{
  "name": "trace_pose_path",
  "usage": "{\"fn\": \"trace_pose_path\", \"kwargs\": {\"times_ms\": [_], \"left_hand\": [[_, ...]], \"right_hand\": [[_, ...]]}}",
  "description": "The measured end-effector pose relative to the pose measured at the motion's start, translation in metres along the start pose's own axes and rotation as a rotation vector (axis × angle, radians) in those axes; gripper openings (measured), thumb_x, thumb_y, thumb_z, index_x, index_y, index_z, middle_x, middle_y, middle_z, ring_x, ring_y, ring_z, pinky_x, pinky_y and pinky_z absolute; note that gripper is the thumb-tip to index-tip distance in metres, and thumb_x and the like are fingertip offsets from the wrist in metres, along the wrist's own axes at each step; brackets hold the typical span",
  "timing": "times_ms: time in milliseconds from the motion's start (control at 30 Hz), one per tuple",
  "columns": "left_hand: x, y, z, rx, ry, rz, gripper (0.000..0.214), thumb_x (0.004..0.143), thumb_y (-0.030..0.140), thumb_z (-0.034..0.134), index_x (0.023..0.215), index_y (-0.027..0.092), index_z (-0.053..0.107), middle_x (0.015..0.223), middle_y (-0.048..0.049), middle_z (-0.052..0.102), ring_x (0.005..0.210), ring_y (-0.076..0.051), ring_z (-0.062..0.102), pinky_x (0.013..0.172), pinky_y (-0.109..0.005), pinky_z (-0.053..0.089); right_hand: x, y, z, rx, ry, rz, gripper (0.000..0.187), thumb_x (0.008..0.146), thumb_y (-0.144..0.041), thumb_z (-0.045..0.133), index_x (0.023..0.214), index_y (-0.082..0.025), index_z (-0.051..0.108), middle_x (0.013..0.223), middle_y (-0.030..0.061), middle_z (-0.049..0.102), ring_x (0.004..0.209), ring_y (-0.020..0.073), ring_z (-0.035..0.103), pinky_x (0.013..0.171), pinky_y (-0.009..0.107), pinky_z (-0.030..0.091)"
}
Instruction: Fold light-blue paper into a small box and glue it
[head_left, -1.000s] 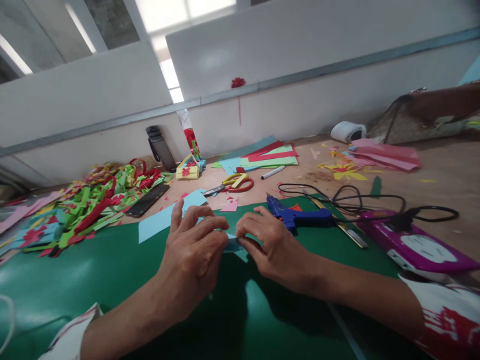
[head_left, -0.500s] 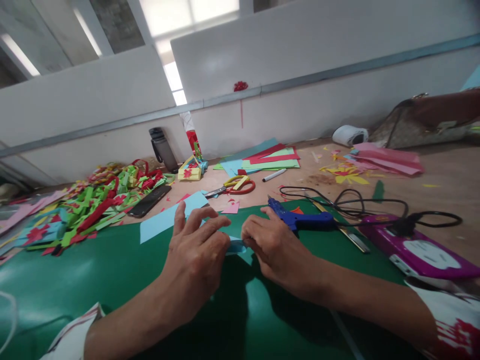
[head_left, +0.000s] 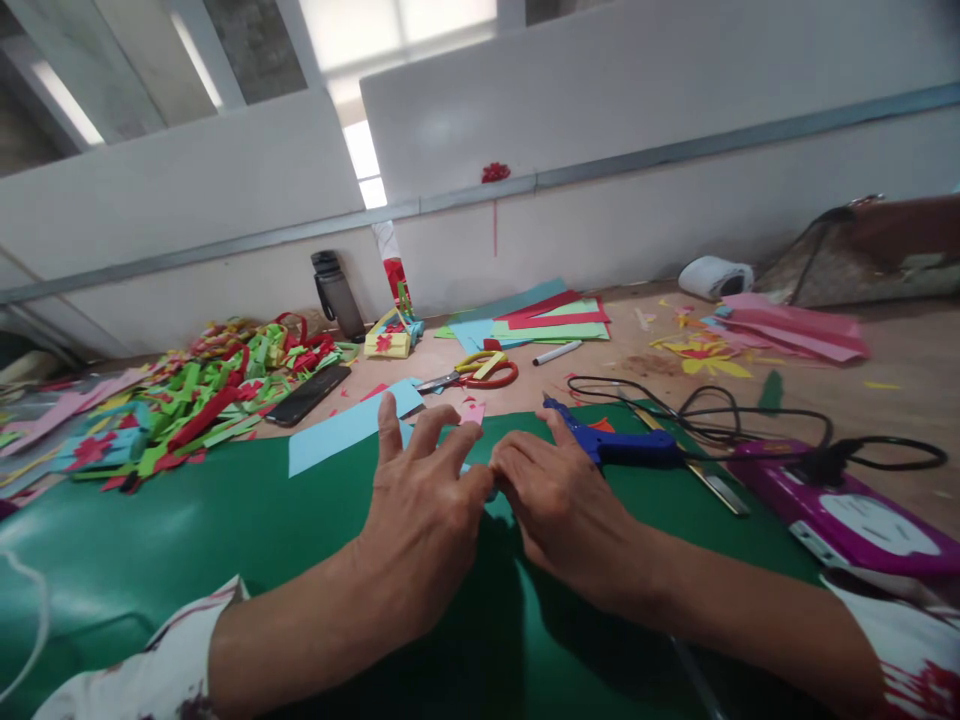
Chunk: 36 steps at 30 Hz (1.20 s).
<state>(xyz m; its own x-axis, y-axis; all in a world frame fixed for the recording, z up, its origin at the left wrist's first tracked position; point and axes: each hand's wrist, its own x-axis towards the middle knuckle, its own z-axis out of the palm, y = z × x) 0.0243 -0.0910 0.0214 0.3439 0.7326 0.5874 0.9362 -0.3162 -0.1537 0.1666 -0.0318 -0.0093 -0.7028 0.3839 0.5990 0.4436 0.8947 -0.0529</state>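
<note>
The blue paper scrap [head_left: 499, 508] lies mostly hidden where my hands meet. My left hand [head_left: 427, 510] presses it, fingers splayed; whether my right hand [head_left: 562, 500] grips it, I cannot tell.

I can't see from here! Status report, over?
Left grip splayed, pressing down. Right grip curled over small blue paper, mostly hidden. Glue gun close beside right grip.

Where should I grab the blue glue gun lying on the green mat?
Take the blue glue gun by its handle, the end away from the nozzle, coming from above. It lies flat on the green mat, with the nozzle pointing left toward the right hand. Probably avoid that tip.
</note>
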Motion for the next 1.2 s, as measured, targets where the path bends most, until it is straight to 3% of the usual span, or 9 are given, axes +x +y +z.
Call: {"fn": "trace_pose_path", "kwargs": {"times_ms": [300, 767, 1000, 1100, 1200], "left_hand": [[-0.007, -0.012, -0.005, -0.065, 0.014, 0.041, 0.021, 0.083, 0.014, 0.051, 0.065, 0.018, 0.062, 0.111, -0.0024, 0.065, 0.113, -0.028, 0.047, 0.104, -0.063, 0.006], [-0.008, -0.020, -0.018, -0.160, 0.006, 0.015, 0.018, 0.079, 0.013, 0.054, 0.067, 0.023, 0.063, 0.114, 0.0025, 0.064, 0.114, -0.025, 0.046, 0.104, -0.061, 0.013], [-0.001, -0.020, -0.014, -0.061, -0.048, 0.046, 0.013, 0.083, 0.023, 0.054, 0.081, 0.022, 0.067, 0.118, -0.0059, 0.062, 0.116, -0.031, 0.045, 0.100, -0.066, 0.016], [0.002, -0.020, -0.006, -0.075, -0.085, 0.060, 0.024, 0.085, 0.016, 0.049, 0.067, 0.020, 0.065, 0.117, -0.0034, 0.063, 0.117, -0.030, 0.046, 0.101, -0.066, 0.013], [0.002, -0.017, 0.001, -0.118, -0.046, 0.052, 0.024, 0.085, 0.014, 0.049, 0.067, 0.019, 0.064, 0.115, -0.0023, 0.064, 0.116, -0.028, 0.047, 0.104, -0.064, 0.009]], "right_hand": [[0.001, 0.000, -0.001, -0.084, 0.008, -0.008, 0.028, 0.056, 0.000, 0.041, 0.076, -0.013, 0.055, 0.073, 0.0059, 0.057, 0.071, 0.0196, 0.051, 0.095, 0.048, 0.025], [0.000, 0.003, -0.003, -0.081, -0.055, 0.029, 0.029, 0.055, 0.001, 0.040, 0.075, -0.015, 0.054, 0.074, 0.0046, 0.056, 0.072, 0.0189, 0.051, 0.098, 0.049, 0.020], [0.001, 0.007, -0.002, -0.063, -0.069, 0.027, 0.028, 0.056, 0.002, 0.041, 0.075, -0.013, 0.055, 0.074, 0.0052, 0.057, 0.072, 0.0191, 0.052, 0.096, 0.050, 0.022], [0.002, 0.007, -0.001, -0.014, -0.059, 0.021, 0.024, 0.063, 0.002, 0.042, 0.076, -0.013, 0.056, 0.075, 0.0058, 0.059, 0.073, 0.0188, 0.053, 0.097, 0.051, 0.021], [0.002, 0.006, -0.002, 0.127, -0.004, 0.048, 0.019, 0.080, -0.004, 0.040, 0.079, -0.013, 0.057, 0.081, 0.0055, 0.062, 0.079, 0.0174, 0.056, 0.100, 0.049, 0.018]]}}
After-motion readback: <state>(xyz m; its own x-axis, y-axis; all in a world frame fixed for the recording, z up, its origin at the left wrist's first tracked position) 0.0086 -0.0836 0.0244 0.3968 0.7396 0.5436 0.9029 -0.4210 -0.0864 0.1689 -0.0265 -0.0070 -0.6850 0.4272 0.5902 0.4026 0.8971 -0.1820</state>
